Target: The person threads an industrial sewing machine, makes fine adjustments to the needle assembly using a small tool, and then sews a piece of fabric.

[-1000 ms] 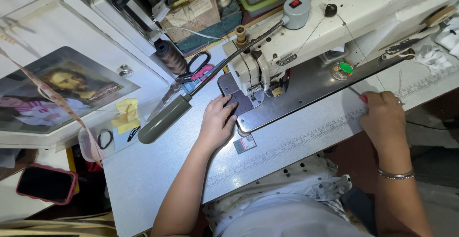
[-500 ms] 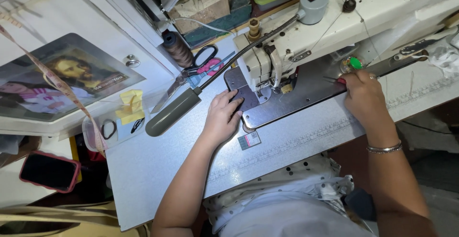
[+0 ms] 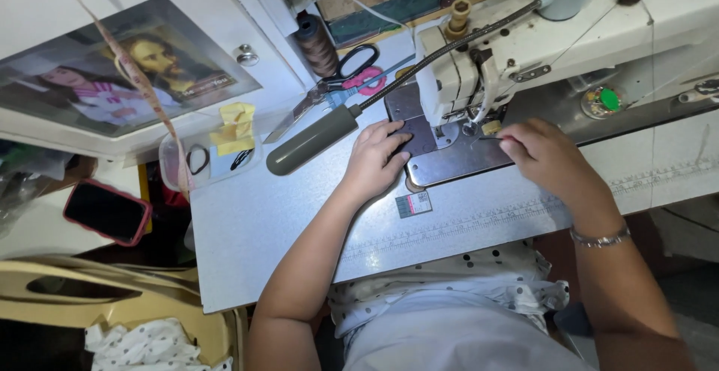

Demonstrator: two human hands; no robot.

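Observation:
A white sewing machine (image 3: 524, 49) stands on a pale table (image 3: 284, 229), its needle over a metal plate (image 3: 457, 165). My left hand (image 3: 374, 157) lies flat on the plate's left edge, fingers apart, touching the dark insert beside the presser foot (image 3: 470, 126). To the right of the foot, my right hand (image 3: 547, 157) has its fingers pinched on a thin dark pin-like piece (image 3: 488, 138) that points at the foot. A metal bracelet (image 3: 599, 238) circles that wrist.
A grey-green gooseneck lamp (image 3: 311, 140) lies left of my left hand. Behind it are scissors (image 3: 352, 68) and a brown thread spool (image 3: 314, 41). A small packet (image 3: 413, 204) sits on the table, a clear box (image 3: 202, 163) at its left edge, and a phone (image 3: 105, 210) lies lower left.
My right hand has moved left from the table's right part, past the green-capped knob, to just beside the presser foot, and its fingers are now pinched. My left hand stayed on the plate.

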